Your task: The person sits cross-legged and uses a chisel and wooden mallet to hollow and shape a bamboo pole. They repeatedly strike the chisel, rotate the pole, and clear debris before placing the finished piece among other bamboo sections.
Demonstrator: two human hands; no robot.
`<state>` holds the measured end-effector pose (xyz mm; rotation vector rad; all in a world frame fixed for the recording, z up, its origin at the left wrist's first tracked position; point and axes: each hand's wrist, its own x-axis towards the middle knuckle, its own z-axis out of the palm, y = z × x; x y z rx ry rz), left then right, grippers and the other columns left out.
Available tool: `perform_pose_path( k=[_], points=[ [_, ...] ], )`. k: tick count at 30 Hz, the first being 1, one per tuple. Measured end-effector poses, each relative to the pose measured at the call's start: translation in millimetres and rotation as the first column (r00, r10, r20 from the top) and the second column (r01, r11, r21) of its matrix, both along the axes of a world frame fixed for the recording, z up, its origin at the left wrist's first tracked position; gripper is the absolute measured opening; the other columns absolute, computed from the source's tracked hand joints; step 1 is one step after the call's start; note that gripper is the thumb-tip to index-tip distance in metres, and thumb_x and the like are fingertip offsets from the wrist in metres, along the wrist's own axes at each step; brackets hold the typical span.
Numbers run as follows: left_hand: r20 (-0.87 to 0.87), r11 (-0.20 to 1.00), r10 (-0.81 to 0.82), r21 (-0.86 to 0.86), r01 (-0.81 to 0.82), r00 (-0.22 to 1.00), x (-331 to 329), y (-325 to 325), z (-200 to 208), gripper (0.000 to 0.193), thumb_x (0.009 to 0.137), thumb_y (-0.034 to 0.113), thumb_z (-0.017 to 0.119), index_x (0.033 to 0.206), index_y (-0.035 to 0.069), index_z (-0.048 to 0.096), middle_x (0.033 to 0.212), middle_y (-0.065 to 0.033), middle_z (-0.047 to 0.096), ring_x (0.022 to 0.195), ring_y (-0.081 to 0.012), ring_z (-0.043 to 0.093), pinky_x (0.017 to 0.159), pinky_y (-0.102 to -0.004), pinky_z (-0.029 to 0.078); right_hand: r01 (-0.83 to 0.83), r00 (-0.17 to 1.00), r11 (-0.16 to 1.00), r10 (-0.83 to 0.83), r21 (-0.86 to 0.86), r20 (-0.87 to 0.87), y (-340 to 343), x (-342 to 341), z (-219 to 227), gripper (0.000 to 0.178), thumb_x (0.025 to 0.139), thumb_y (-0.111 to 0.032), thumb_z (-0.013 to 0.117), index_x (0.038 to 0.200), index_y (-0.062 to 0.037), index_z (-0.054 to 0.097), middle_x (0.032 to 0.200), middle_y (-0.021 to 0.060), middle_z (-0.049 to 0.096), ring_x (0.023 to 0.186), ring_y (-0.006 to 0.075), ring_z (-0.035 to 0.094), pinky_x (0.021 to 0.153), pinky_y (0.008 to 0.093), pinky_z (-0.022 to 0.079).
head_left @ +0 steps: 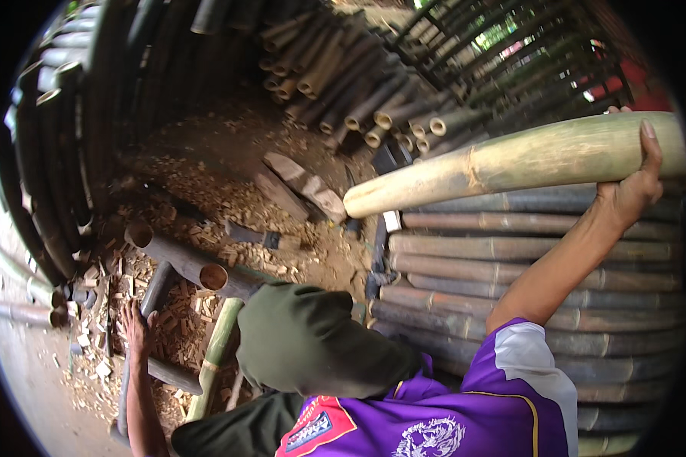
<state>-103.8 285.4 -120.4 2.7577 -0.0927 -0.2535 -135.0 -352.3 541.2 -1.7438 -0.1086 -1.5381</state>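
Observation:
My right hand (pixel 634 179) grips a thick pale green bamboo pole (pixel 526 156) near its right end, thumb over the top. The pole slants down leftward, and its narrower cut end comes close to a pale wooden block (pixel 306 183). At the left, low over scattered wood chips, my left hand (pixel 136 327) is open with fingers spread, holding nothing. It is beside a dark bamboo bar (pixel 157 288); whether it touches the bar I cannot tell. A shorter green bamboo piece (pixel 217 354) lies next to my bent knee (pixel 305 335).
Long bamboo poles (pixel 495 266) lie side by side at the right. Cut bamboo lengths (pixel 373 107) are stacked at the back, and dark poles (pixel 53 152) stand at the left. A hollow dark bamboo tube (pixel 171 255) lies on the chip-strewn ground (pixel 221 152).

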Motion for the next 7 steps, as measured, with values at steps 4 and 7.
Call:
perform_pose_path(
  k=[4, 7],
  points=[
    [-0.032, 0.99, -0.109, 0.085, 0.111, 0.994, 10, 17, -14, 0.086, 0.102, 0.06, 0.053, 0.166, 0.009, 0.027, 0.167, -0.0235, 0.034, 0.155, -0.0467, 0.025, 0.125, -0.0611, 0.019, 0.199, 0.98, 0.98, -0.199, 0.016, 0.021, 5, -47, 22, 0.048, 0.092, -0.014, 0.072, 0.12, 0.023, 0.058, 0.114, 0.0338, 0.069, 0.105, 0.0417, 0.071, 0.098, 0.0502, 0.059],
    [-0.047, 0.977, -0.208, -0.048, 0.206, 0.977, 14, 29, 8, 0.089, 0.101, 0.061, 0.054, 0.167, 0.01, 0.024, 0.169, -0.0221, 0.03, 0.155, -0.049, 0.023, 0.122, -0.0705, 0.015, 0.251, 0.968, 0.968, -0.251, -0.009, -0.028, -11, -100, 47, 0.042, 0.094, -0.015, 0.068, 0.112, 0.0227, 0.063, 0.109, 0.0343, 0.07, 0.1, 0.0424, 0.073, 0.093, 0.0485, 0.062]
  ],
)
